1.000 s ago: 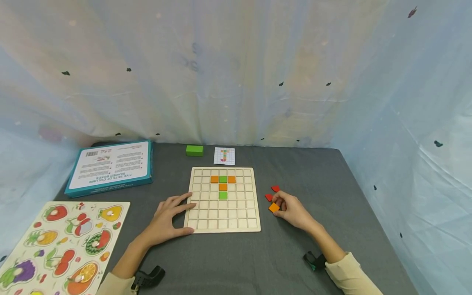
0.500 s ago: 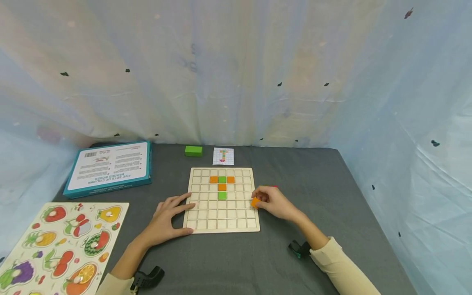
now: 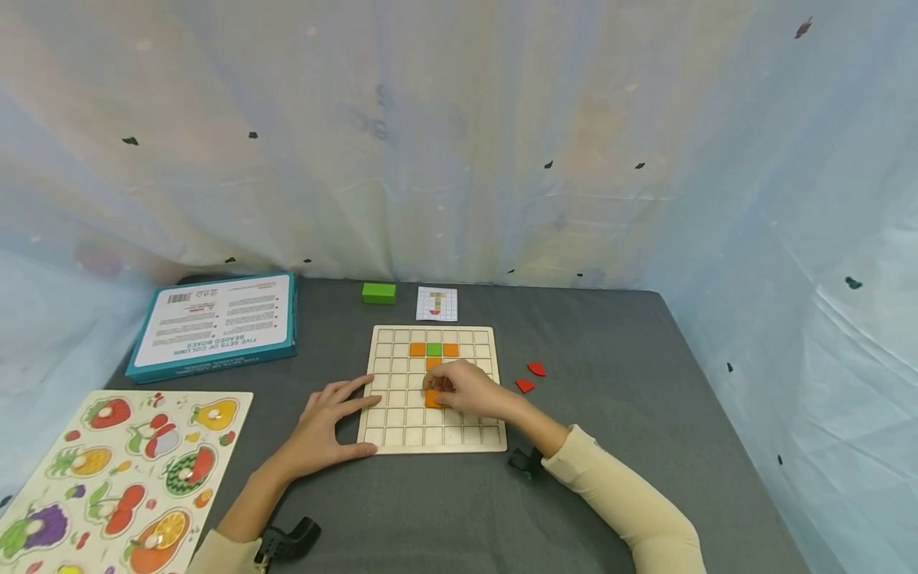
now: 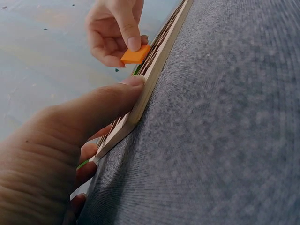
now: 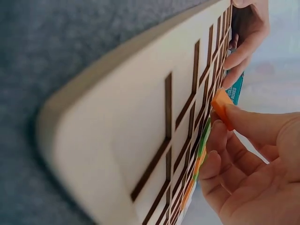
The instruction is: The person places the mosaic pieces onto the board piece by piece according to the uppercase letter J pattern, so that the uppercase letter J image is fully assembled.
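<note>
The orange tile sits pinched in our right hand while our spread left hand seemingly steadies the board at nine o'clock.

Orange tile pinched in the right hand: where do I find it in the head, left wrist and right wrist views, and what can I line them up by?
Head: the orange tile is below centre, slightly left, at the tips of the right hand.
Left wrist: upper part, slightly left of centre.
Right wrist: right of centre, about mid-height.
Shared landmark: the wooden grid board, visible in all three.
</note>
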`<state>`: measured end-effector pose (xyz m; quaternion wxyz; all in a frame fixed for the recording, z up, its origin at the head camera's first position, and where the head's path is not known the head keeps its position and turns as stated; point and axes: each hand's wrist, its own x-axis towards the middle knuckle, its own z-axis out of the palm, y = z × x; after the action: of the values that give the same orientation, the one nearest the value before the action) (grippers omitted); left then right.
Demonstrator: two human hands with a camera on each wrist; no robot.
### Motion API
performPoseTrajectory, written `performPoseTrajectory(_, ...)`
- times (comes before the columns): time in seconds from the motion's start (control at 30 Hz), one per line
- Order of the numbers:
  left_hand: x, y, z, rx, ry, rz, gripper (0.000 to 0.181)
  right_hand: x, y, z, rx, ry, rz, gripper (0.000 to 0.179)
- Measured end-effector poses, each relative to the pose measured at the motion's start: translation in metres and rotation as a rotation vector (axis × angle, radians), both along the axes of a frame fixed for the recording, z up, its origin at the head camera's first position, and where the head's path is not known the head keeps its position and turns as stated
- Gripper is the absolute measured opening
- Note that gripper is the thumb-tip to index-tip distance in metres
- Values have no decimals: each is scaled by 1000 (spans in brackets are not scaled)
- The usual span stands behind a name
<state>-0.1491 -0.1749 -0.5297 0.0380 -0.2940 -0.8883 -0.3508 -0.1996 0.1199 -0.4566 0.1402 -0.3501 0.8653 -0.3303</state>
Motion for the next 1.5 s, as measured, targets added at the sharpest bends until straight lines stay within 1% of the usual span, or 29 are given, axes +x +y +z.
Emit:
performPoseTrajectory(0.3,0,0,1,9,7,-5,74,-4,-7,1,51,53,9,15)
performPoseTrajectory(0.4,0,1,1,16,8,-9,74,-5,-7,1,58,61,1,15)
performPoseTrajectory(0.73,0,0,-1,15,23,-7,72,-3,-7,-2,99,128,-14,16)
performPoseTrajectory(0.93,0,0,1,13,7,-8,73,-1,-8,-3,105,135,-53,20)
performPoseTrajectory(1.03,0,0,1,15,1,-9,74,1,-7,-4,107,144,-73,19)
performPoseTrajectory(1.27,-1,-1,2,10,1,-12,74,4,-7,-5,118,185,-89,19)
performPoseTrajectory(1.5,0,0,1,17,-2,-12,74,6,-7,-8,129,183,-120,19)
